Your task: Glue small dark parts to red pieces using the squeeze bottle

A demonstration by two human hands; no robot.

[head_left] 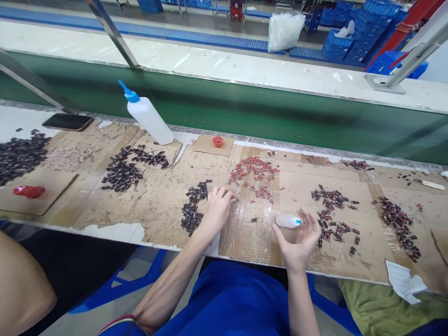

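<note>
By the red pieces [255, 164], the left hand [220, 205] is narrowed, any hold unclear. Over the desk [117, 232], the small bottle [287, 220] is framed by the wide right hand [299, 240]; gripping cannot be confirmed. Bottle handling seems under way; a sure grip is apparently needed.

Part piles [192, 215] on cardboard [159, 200], left, right and ahead of hands [219, 205], phone [67, 122] at back left
</note>
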